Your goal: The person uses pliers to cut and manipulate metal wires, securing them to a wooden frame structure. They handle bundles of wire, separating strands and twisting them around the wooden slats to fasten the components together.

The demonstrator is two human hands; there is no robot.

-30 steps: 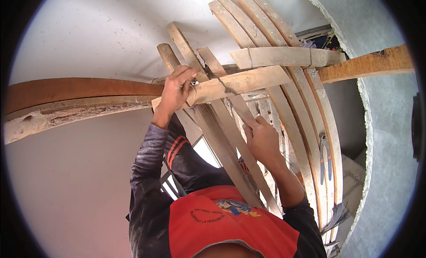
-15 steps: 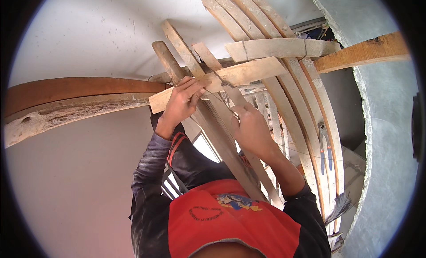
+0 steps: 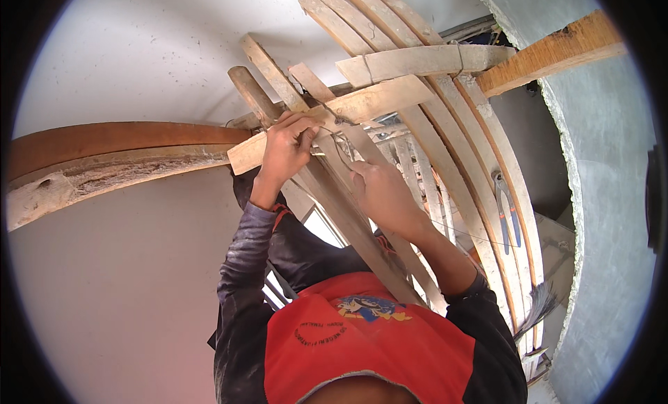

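A short pale wooden board (image 3: 376, 101) lies crosswise over several long battens, with a dark wire (image 3: 339, 117) looped round it. My left hand (image 3: 287, 150) rests against the board left of the loop, its fingers curled and thumb pinching a strand of the wire. Just below and to the right, my right hand (image 3: 388, 197) is closed in a loose fist round the same wire, which bends up between the two hands. A long thin tail of wire trails from the right hand toward the battens at the right.
Pliers (image 3: 504, 209) with blue and orange handles hang on the right-hand battens (image 3: 480, 174). Below them is a bundle of dark wires (image 3: 539, 308). Another crosspiece (image 3: 424, 62) is wired on above. Thick beams stand left (image 3: 125, 164) and right (image 3: 553, 53), beside a rough-edged grey wall (image 3: 612, 195).
The view has shifted, so the woodwork sits a little further left and up. My right hand has drawn slightly down from the wire loop; my left hand keeps its place at the board.
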